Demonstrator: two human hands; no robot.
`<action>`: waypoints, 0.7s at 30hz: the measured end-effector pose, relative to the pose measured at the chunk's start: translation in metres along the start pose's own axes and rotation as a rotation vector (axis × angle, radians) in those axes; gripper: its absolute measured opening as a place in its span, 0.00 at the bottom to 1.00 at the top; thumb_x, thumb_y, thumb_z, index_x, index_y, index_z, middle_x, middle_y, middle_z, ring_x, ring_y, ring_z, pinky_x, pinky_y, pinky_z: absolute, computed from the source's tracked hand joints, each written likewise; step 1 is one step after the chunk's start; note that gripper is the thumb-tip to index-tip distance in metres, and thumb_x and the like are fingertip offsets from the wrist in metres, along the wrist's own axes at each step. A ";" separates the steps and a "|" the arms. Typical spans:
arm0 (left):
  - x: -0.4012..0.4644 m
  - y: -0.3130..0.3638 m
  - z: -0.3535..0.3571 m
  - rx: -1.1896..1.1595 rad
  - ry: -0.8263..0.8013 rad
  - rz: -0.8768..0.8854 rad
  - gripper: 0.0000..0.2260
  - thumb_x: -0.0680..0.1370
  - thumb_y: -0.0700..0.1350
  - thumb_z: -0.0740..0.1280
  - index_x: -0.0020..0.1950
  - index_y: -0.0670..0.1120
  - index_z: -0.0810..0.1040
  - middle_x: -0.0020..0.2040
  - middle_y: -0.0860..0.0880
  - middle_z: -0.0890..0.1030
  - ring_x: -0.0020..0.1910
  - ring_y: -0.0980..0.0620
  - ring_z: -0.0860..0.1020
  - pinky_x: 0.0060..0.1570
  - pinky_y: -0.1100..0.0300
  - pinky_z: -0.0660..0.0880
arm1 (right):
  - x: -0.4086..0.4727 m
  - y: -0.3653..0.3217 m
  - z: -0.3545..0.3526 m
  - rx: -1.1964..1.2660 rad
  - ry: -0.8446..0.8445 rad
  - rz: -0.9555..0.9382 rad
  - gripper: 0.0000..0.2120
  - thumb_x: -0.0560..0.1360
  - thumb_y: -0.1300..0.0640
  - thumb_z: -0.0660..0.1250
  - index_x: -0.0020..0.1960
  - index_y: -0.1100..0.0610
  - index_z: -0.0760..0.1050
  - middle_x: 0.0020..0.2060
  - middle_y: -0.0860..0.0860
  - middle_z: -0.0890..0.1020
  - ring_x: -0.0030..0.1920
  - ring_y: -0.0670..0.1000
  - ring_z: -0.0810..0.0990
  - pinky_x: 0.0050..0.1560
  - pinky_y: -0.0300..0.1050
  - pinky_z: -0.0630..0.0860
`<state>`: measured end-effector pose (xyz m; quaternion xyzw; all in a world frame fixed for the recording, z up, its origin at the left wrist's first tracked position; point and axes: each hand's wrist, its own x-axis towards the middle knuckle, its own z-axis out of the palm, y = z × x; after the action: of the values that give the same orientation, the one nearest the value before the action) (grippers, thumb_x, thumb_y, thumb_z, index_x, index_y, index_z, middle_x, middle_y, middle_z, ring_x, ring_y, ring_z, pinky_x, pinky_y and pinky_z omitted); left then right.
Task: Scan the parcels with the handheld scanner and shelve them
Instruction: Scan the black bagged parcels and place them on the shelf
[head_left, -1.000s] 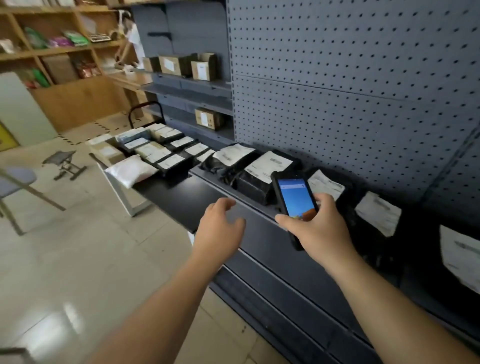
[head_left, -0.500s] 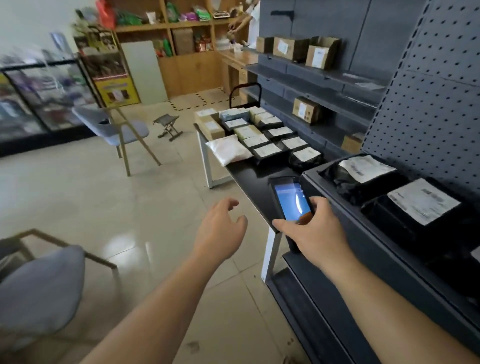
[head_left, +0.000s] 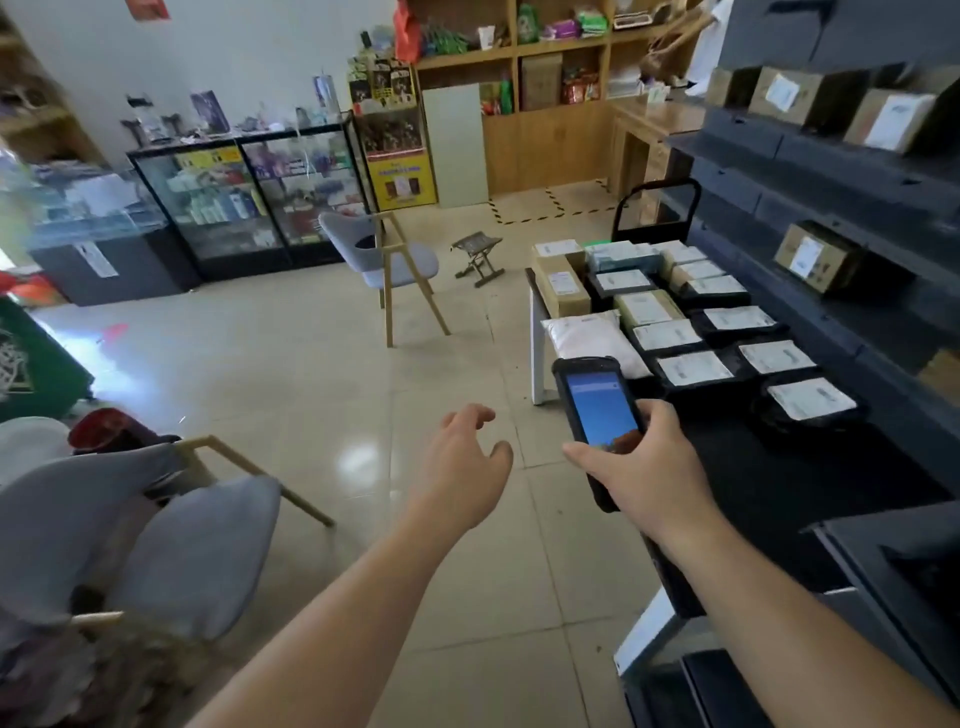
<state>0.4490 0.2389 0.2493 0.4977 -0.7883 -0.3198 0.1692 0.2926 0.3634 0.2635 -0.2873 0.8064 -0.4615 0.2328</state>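
Head view: the right hand (head_left: 644, 462) has its grip closed around the lower body of the handheld scanner (head_left: 597, 415), screen lit and facing up, thumb near the bottom of the display. The left hand (head_left: 462, 462) carries nothing, its grip wide with fingers loosely curled, hanging over the floor tiles, well apart from any parcel. The parcels still to be handled lie in rows on the dark surface (head_left: 779, 483) ahead and to the right: black bags with white labels (head_left: 810, 397), a white poly mailer (head_left: 592, 340) and cardboard boxes (head_left: 561, 283) at the far end. The grey shelving (head_left: 831, 171) beside them already bears 3 or so boxes.

The likely risks:
- The scanner is held low on its body, so a jolt could tip it out of the hand.
- Labels lie close together, so aiming from a distance could read the neighbouring code.
- The soft bags may sag or slide when lifted 1-handed.
- A grey chair (head_left: 395, 260) and a small folding stool (head_left: 478, 254) stand on the floor near the far end of the surface and could catch a foot.
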 end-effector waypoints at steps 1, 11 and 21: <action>0.013 -0.001 -0.001 -0.005 0.016 -0.014 0.19 0.83 0.51 0.65 0.74 0.55 0.71 0.73 0.56 0.72 0.53 0.59 0.73 0.40 0.68 0.67 | 0.015 -0.003 0.005 -0.006 -0.017 -0.005 0.42 0.67 0.42 0.82 0.72 0.53 0.67 0.48 0.45 0.78 0.50 0.44 0.79 0.55 0.51 0.80; 0.132 -0.056 -0.009 0.020 0.030 -0.167 0.19 0.82 0.53 0.64 0.74 0.57 0.70 0.73 0.57 0.71 0.68 0.55 0.74 0.63 0.51 0.78 | 0.140 -0.031 0.079 -0.073 -0.155 -0.015 0.39 0.67 0.43 0.82 0.70 0.53 0.67 0.49 0.47 0.77 0.48 0.43 0.76 0.45 0.43 0.73; 0.304 -0.096 -0.036 0.066 -0.055 -0.112 0.20 0.83 0.53 0.63 0.75 0.56 0.70 0.73 0.57 0.71 0.63 0.52 0.77 0.54 0.57 0.74 | 0.269 -0.087 0.165 -0.110 -0.092 0.048 0.38 0.69 0.45 0.82 0.71 0.52 0.66 0.46 0.45 0.76 0.45 0.41 0.76 0.41 0.40 0.71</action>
<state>0.3992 -0.0730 0.1955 0.5374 -0.7735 -0.3162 0.1131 0.2242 0.0447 0.2334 -0.3013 0.8255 -0.3972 0.2644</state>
